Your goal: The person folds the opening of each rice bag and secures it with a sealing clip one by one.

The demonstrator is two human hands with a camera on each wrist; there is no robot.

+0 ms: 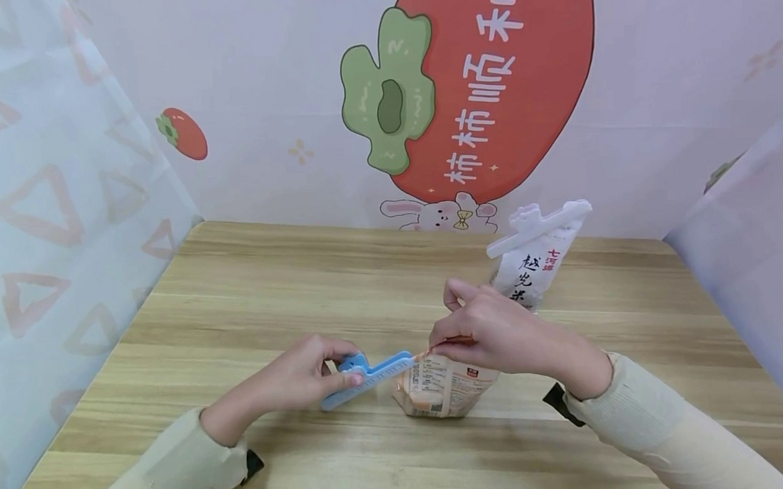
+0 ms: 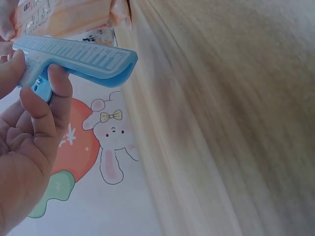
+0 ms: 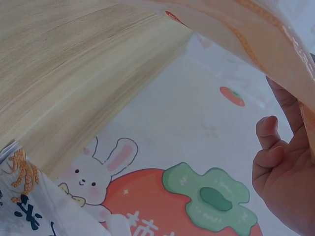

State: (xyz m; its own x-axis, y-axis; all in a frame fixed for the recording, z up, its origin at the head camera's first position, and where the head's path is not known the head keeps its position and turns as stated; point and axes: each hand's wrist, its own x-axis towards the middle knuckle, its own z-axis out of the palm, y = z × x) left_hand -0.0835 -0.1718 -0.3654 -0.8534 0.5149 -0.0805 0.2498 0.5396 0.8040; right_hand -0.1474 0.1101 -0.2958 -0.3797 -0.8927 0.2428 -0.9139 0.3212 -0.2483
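Note:
My left hand grips a light blue bag clip by its handle. The clip has a row of printed marks along its bar, and its far end lies right at the top of an orange-and-clear food bag. In the left wrist view, thumb and fingers pinch the clip with its two bars slightly apart at the end. My right hand pinches the upper edge of the food bag, which stands on the table. From the right wrist, the bag's orange film partly covers that hand.
Behind my right hand stands a white bag with dark lettering, closed across its top by a white clip. The wooden table meets a printed back wall, with patterned side panels left and right.

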